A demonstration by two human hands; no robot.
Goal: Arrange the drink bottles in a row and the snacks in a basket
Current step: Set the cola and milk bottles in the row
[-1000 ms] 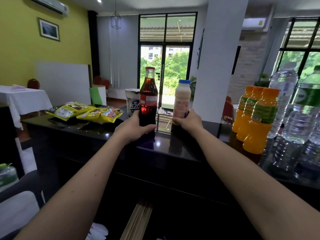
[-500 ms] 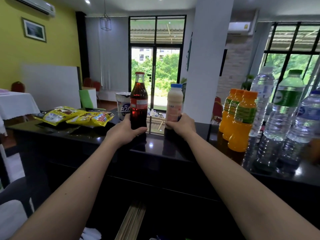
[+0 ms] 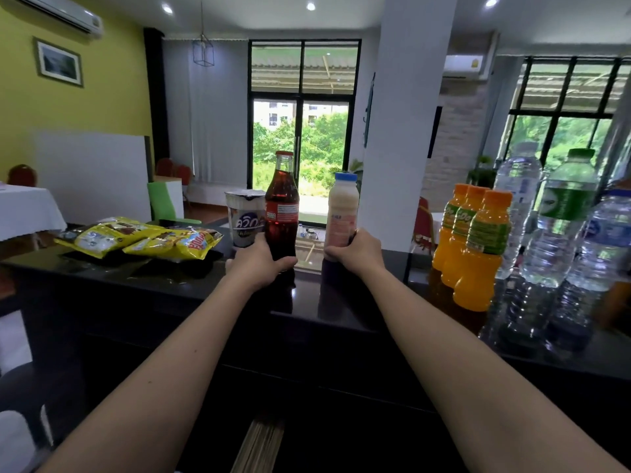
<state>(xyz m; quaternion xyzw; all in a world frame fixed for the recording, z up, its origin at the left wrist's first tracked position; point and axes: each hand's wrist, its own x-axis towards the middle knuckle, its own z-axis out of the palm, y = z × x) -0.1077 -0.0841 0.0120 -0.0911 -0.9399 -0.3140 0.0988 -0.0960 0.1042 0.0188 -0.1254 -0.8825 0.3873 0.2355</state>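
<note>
My left hand (image 3: 261,264) grips the base of a glass cola bottle (image 3: 282,206) with a red cap, upright on the black counter (image 3: 307,302). My right hand (image 3: 356,254) grips the base of a cream-coloured milk bottle (image 3: 342,208) with a blue cap, just right of the cola. Three orange juice bottles (image 3: 478,247) stand in a line at the right, with clear water bottles (image 3: 563,227) behind and beside them. Yellow snack bags (image 3: 143,238) lie on the counter's left part. A noodle cup (image 3: 245,216) stands behind my left hand.
A white pillar (image 3: 403,131) rises behind the counter's far edge. A table with a white cloth (image 3: 27,209) and a green chair (image 3: 164,206) stand in the room beyond. No basket is in view.
The view has shifted a little between frames. Both hands stay wrapped around the same two bottles, which remain upright on the counter.
</note>
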